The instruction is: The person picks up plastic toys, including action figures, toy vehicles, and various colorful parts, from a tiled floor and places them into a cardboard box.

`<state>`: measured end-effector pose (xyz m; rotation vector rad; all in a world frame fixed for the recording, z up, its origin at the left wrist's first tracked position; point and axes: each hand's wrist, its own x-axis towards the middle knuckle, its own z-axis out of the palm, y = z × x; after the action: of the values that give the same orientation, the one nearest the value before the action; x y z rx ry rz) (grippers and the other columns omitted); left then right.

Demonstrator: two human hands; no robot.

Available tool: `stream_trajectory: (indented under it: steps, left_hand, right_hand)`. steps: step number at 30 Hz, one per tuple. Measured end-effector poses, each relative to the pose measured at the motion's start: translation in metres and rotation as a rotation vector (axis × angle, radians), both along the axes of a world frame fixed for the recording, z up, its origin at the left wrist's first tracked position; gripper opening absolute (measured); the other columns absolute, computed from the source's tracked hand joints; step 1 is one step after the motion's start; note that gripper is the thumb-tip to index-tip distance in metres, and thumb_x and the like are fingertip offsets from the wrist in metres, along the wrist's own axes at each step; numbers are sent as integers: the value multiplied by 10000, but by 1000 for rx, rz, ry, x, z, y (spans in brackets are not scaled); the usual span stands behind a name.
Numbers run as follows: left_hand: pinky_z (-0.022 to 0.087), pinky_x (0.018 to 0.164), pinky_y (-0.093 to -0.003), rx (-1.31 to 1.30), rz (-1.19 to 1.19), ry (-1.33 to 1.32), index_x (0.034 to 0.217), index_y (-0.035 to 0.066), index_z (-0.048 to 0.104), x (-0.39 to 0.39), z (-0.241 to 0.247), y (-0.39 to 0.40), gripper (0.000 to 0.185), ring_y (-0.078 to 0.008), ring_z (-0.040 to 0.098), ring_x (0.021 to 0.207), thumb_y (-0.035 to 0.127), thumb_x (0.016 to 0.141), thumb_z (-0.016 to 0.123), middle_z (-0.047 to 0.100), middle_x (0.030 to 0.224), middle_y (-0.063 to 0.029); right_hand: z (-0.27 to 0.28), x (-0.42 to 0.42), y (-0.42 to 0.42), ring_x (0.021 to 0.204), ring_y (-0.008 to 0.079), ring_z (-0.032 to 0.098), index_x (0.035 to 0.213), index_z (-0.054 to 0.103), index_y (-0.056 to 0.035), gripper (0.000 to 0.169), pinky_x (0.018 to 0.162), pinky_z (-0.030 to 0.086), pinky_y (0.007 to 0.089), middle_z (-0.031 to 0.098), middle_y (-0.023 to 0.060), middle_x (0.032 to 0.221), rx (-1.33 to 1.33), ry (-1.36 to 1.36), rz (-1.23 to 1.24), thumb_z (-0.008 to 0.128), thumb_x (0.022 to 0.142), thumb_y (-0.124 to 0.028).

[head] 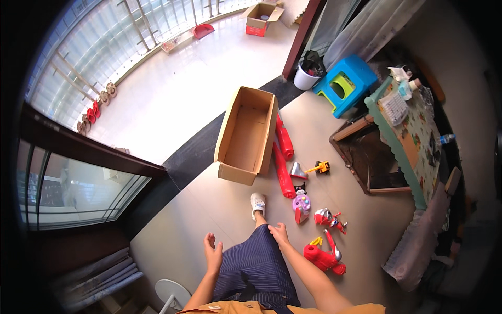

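My left hand (pixel 213 250) is raised over the floor with its fingers apart and nothing in it. My right hand (pixel 279 234) is beside the hem of the dark striped garment, fingers spread, also holding nothing. Ahead on the floor stands an open, bare cardboard box (pixel 245 137). Red plastic toy limbs (pixel 283 172) lie along its right side. Nearer lie a silver-and-red toy piece (pixel 298 171), a yellow toy excavator (pixel 322 167), a purple round toy (pixel 301 203), a red-and-silver figure (pixel 337 223) and a red toy torso (pixel 323 259).
A table with a patterned cloth (pixel 415 137) stands at right, a folding frame (pixel 364 157) beside it. Beyond are a blue stool (pixel 347 84) and a white bin (pixel 305 80). A glass door (pixel 90 184) stands at left, and a small round white stand (pixel 172 292) is near my left arm.
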<state>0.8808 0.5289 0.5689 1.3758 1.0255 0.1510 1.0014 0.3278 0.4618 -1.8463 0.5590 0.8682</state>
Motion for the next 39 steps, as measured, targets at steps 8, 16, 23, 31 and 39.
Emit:
stream_trajectory:
  steps: [8,16,23,31,39]
  left_hand:
    - [267,943,-329,-199,125,123,1212,0,235,103,-12,-14,515,-256,314,1151,-17,752,465,296,1238,-175]
    - [272,942,-336,-189,87,223,1201,-3,248,146,-35,8,500,-270,303,1161,-10,752,469,297,1236,-183]
    - [296,922,-339,-212,66,260,1199,-6,258,207,-91,30,505,-263,336,1134,58,758,496,326,1214,-186]
    - [297,874,-442,-361,75,585,1209,60,266,227,-228,80,620,-214,372,1040,257,715,586,343,1200,-137]
    - [301,846,-552,-459,222,655,1233,6,222,273,-371,78,913,-402,283,1106,523,602,632,250,1234,-209]
  right_hand:
    - [-7,119,14,855,189,524,1133,280,32,599,729,418,273,539,147,933,-12,-36,54,616,715,-235]
    - [-26,125,1,765,149,525,1140,250,44,588,704,412,246,553,119,859,-7,71,-88,598,725,-184]
    - [-58,130,-3,798,151,517,1147,255,14,592,732,402,262,549,112,889,-69,86,-139,606,722,-202]
    - [-102,138,51,889,174,501,1167,241,0,610,749,382,261,510,132,1003,113,263,-214,591,736,-254]
    - [-150,127,36,917,186,500,1176,254,-52,535,772,378,304,477,124,1043,122,427,-226,545,768,-240]
